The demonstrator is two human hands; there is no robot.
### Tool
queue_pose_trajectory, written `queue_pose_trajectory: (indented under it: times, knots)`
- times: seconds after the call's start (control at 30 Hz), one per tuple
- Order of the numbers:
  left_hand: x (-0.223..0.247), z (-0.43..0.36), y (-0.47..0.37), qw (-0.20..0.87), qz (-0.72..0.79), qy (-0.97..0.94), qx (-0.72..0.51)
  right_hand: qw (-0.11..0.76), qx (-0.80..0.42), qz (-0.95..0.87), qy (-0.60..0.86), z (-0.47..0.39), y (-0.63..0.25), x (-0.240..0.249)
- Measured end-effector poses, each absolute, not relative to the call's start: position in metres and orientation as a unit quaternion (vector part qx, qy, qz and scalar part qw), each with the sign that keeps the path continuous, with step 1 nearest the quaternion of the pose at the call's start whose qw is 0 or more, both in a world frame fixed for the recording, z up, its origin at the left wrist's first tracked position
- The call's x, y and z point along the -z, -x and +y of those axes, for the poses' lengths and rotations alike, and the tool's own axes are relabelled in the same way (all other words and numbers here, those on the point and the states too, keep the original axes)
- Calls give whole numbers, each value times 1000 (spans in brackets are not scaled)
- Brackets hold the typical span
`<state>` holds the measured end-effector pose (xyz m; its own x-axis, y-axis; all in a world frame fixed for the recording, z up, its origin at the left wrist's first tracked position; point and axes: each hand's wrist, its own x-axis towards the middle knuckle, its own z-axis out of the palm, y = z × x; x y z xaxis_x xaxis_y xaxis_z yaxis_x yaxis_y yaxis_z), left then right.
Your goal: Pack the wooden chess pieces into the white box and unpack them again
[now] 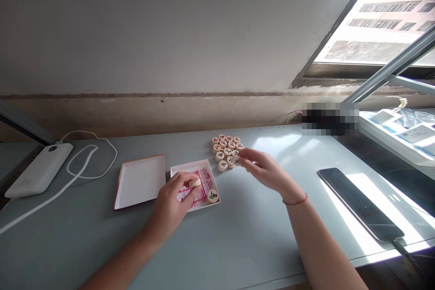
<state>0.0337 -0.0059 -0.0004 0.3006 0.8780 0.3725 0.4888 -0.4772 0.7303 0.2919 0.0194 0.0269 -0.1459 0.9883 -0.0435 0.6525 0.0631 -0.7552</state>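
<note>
My left hand is closed in a pinch on a pale round Chinese chess piece, above a shallow white box. Red-lined paper lies inside that box, and one piece with a black character rests in its near right corner. At the back, several Chinese chess pieces stand grouped on the table, some marked in red and others in black. My right hand is at the group's right side, its fingertips closed on another piece. The fingers partly hide that piece.
A second shallow tray with a white inside lies left of the box. Farther left are a white power bank and its looping cable. To the right, a phone is plugged into a cable. A wall rises behind the grey table.
</note>
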Motion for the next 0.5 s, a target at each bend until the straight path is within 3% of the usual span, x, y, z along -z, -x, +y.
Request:
queue_pose_trajectory:
  times: [0.1, 0.3, 0.43, 0.5]
  knots:
    - [3, -3, -33, 239, 436, -769, -402, 182, -303, -646, 676, 27, -313, -21]
    - [6, -6, -35, 257, 444, -767, -384, 84, -329, -639, 691, 33, -317, -3]
    - [6, -8, -36, 253, 449, -780, -355, 114, -258, -635, 719, 29, -306, -10]
    - [6, -9, -37, 243, 433, -795, -348, 162, -297, -667, 664, 22, -291, -18]
